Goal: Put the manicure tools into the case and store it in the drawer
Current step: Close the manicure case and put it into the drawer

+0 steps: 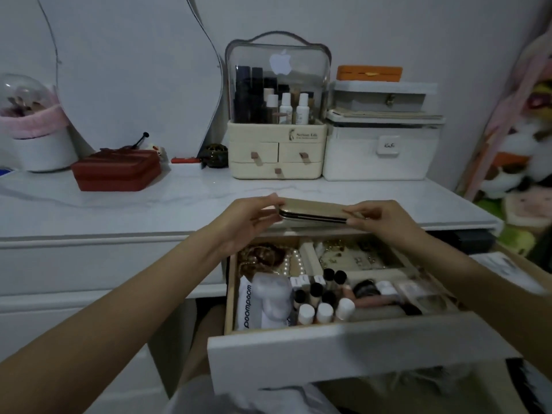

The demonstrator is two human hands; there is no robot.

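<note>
A flat gold manicure case (313, 211), closed, hangs level just above the front edge of the white dresser top (185, 201). My left hand (248, 222) pinches its left end and my right hand (376, 219) pinches its right end. Directly below, the drawer (343, 348) stands pulled out toward me. It holds jewellery, small bottles, a white packet and divider trays. No loose manicure tools are in view.
On the dresser top stand a red zip case (118, 171) at the left, a cream cosmetics organizer (276, 156) with a clear lid in the middle and stacked white boxes (382, 150) at the right. A white tub (41, 150) sits far left. Plush toys (525, 186) crowd the right side.
</note>
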